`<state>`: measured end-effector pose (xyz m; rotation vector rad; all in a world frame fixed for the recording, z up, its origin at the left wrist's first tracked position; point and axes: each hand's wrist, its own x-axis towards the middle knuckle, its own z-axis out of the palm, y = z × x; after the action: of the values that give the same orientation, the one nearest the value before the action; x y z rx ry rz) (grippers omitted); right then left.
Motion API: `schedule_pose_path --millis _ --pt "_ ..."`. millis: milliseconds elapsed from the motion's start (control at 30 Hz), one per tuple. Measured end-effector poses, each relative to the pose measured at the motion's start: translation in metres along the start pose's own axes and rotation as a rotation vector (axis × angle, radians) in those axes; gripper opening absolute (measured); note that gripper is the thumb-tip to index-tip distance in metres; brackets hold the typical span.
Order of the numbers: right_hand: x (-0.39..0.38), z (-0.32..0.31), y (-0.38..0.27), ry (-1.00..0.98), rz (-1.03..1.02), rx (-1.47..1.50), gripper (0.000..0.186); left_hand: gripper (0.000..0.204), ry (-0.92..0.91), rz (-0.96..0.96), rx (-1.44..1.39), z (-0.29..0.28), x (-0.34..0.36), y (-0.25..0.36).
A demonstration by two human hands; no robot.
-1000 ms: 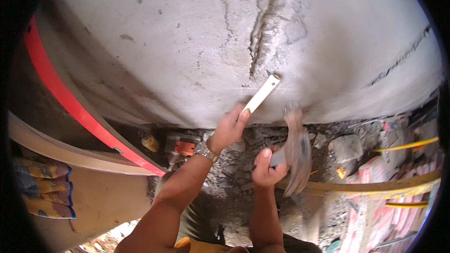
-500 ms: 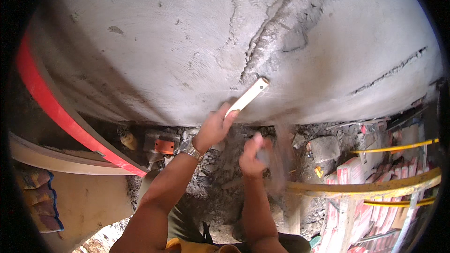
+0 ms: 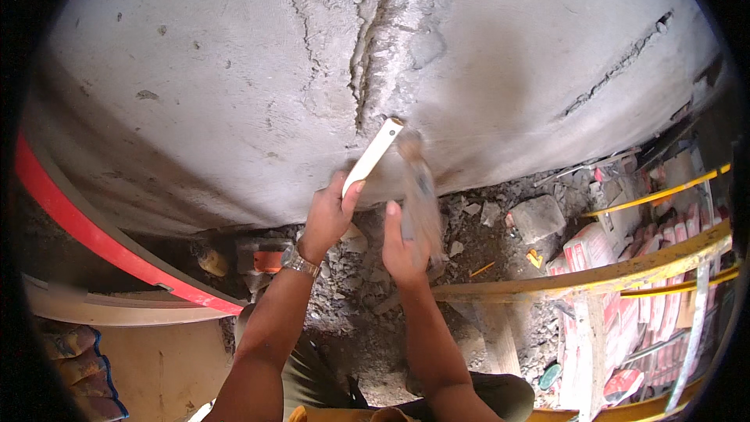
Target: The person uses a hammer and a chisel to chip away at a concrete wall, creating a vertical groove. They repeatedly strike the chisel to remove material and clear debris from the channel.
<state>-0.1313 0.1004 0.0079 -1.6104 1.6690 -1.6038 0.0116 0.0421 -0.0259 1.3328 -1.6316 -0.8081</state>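
Observation:
My left hand (image 3: 328,219), with a metal watch on its wrist, is closed round a pale cream bar (image 3: 373,156). The bar has a dark hole near its upper end and slants up to the right, just in front of the grey wall. Motion smears the long hammer-like tool (image 3: 424,195) in my closed right hand (image 3: 405,256); its exact kind is unclear. The tool's brownish upper end shows beside the bar's tip; whether they touch I cannot tell. Above them a rough, chipped groove (image 3: 391,62) runs up the plastered wall (image 3: 234,109).
Rubble lies along the wall's foot, with a concrete block (image 3: 537,219) and an orange piece (image 3: 268,261). A red curved-looking beam (image 3: 101,242) crosses the left side. On the right are a yellow bar (image 3: 578,281) and stacked red-and-white packages (image 3: 590,246).
My view has shifted, so the groove and the bar appear further left. The right hand's blurred tool has swung up, and its end is now beside the bar's tip.

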Motion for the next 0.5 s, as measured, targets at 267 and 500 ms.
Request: schedule_pose_path --millis 267,500 --pt "0.011 -0.007 -0.02 0.0 -0.123 0.007 0.029 0.032 0.028 0.012 -0.01 -0.006 -0.003 0.006" --pt "-0.001 0.003 0.033 -0.009 -0.032 -0.083 0.027 0.036 0.031 0.005 0.046 -0.008 -0.004 0.01"
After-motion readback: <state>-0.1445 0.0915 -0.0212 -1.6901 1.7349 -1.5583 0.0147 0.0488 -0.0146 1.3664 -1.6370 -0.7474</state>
